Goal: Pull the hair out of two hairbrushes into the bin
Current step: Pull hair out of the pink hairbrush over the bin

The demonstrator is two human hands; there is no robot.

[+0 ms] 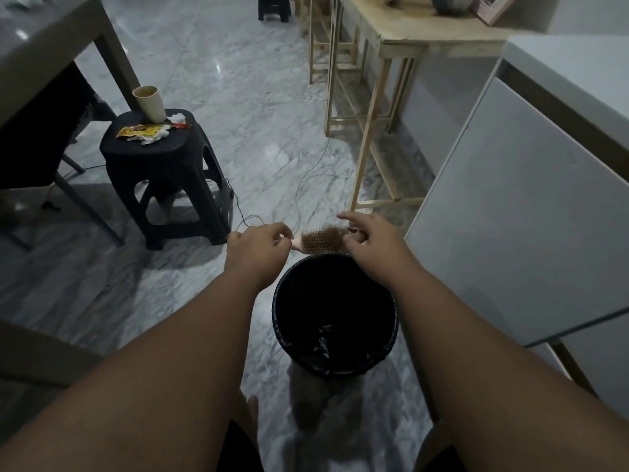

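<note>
Flat pink hairbrush [315, 242] clogged with a brown hair clump [333, 234] hovering over the far rim of the round black lined bin [335, 315], left hand [257, 248] curling tightly around its handle, right hand [369, 245] pinching the hair, remaining fingers splaying loosely, grey marble floor [265, 137] lying beneath.

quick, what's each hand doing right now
Left hand: closed on the handle of the hairbrush, held over the bin.
Right hand: fingers pinching the hair clump on the hairbrush.

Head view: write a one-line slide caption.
Left hand holds a hairbrush over a black bin while the right hand pinches its hair clump.
</note>
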